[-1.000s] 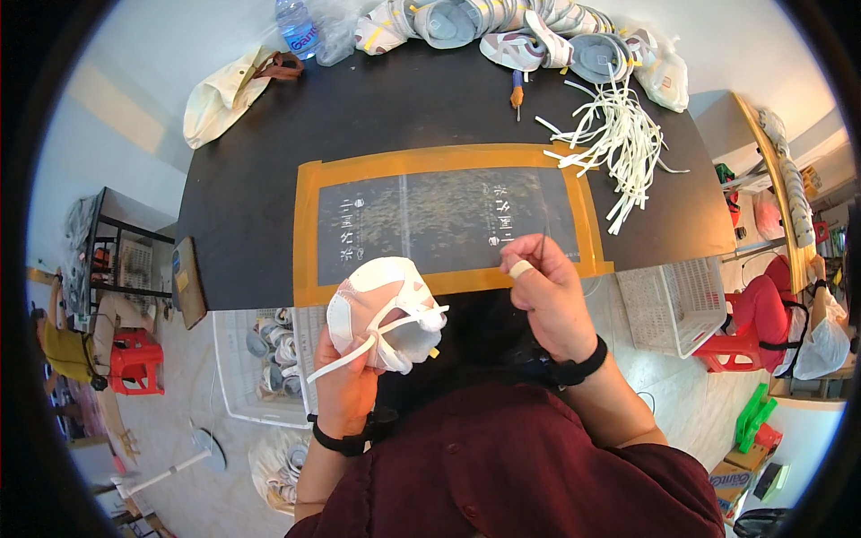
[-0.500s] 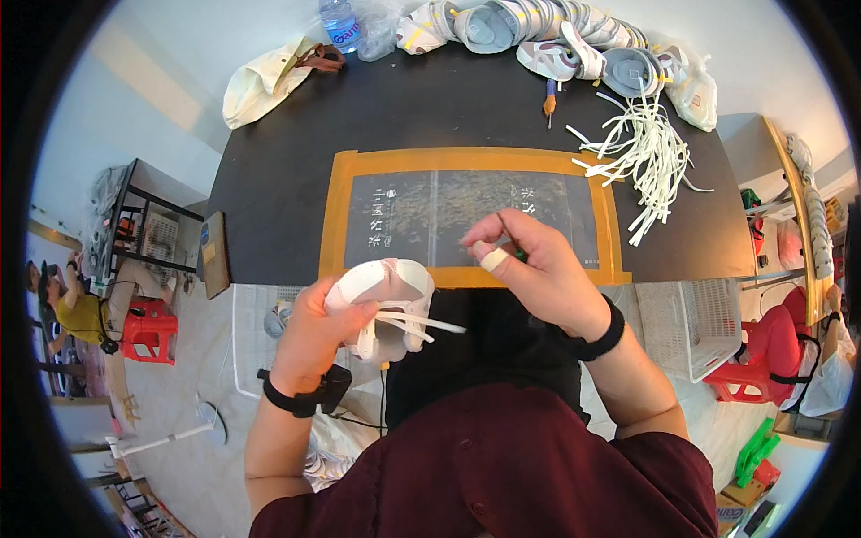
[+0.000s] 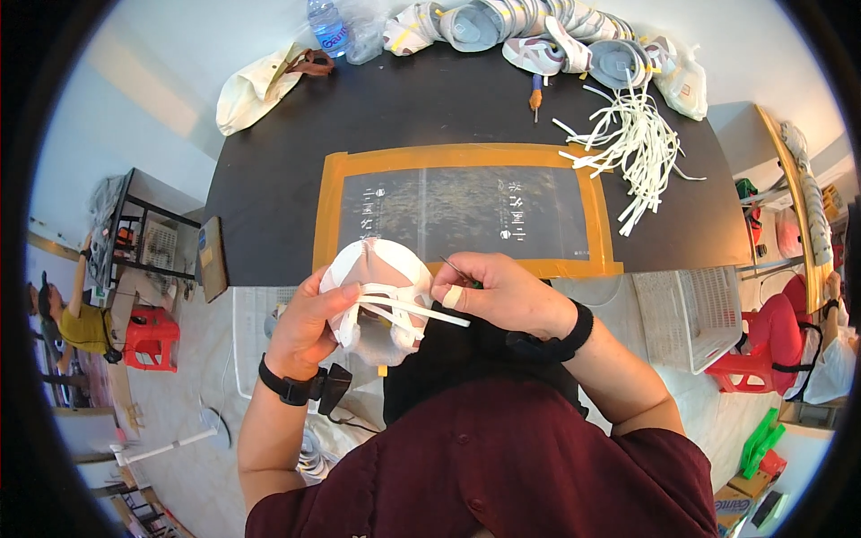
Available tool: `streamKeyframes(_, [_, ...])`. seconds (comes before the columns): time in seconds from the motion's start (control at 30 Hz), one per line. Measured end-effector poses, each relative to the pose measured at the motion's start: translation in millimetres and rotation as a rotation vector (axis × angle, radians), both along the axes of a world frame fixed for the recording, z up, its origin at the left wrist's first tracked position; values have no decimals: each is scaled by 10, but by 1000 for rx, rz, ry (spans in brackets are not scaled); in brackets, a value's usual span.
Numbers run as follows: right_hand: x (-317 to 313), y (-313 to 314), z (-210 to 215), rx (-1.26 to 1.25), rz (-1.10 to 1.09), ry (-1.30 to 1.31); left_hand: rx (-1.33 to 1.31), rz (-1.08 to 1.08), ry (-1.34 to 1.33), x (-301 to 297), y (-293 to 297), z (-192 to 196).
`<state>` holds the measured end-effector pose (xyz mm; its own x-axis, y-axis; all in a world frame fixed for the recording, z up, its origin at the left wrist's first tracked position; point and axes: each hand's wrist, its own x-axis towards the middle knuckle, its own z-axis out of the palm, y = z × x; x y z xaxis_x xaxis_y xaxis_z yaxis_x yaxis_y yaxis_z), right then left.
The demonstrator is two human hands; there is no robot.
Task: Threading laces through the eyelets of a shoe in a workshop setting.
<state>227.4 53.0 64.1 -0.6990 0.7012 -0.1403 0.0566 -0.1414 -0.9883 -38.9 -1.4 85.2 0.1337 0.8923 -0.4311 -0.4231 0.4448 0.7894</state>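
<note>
My left hand (image 3: 303, 325) is closed round the side of a white and pale pink shoe upper (image 3: 387, 262), held up near the table's front edge. A flat white shoelace (image 3: 435, 314) crosses the opening of the upper, and its loose end points right. Close to the right side of the upper is my right hand (image 3: 516, 296), fingers closed on a thin dark pointed tool (image 3: 458, 269). Most of the tool is hidden in the hand; its thin tip sticks out toward the upper left. A beige bandage (image 3: 454, 297) wraps the right thumb.
On the dark table (image 3: 269, 179) lies a plastic sheet edged with orange tape (image 3: 332, 202). A heap of white laces (image 3: 641, 143), a screwdriver-like tool (image 3: 536, 97), a row of shoe uppers (image 3: 538, 22), a cloth bag (image 3: 256, 94) and a bottle (image 3: 327, 27) lie farther back. White crates (image 3: 686, 318) stand below.
My right hand has moved left and down, close to the shoe upper. My left hand has turned the upper so that its laced front shows more.
</note>
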Motion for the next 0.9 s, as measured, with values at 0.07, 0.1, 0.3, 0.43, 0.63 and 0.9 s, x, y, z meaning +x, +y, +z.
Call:
streamKeyframes(0.07, [1, -7, -31, 4, -9, -26, 4, 1, -21, -7, 5, -1])
streamKeyframes(0.1, [-1, -15, -63, -5, -8, -3, 14, -3, -31, -10, 4, 9])
streamKeyframes(0.3, [-5, -29, -94, 43, 7, 29, 22, 25, -46, -1, 4, -22])
streamKeyframes(0.43, [-40, -42, -69, 96, -54, 13, 24, 49, 3, -28, -28, -60])
streamKeyframes(0.63, [-116, -292, 192, 609, -353, -76, 62, 143, -49, 233, -108, -154])
streamKeyframes(0.9, [-225, -443, 198, 1113, -448, -513, 40, 128, -410, 694, -159, -370])
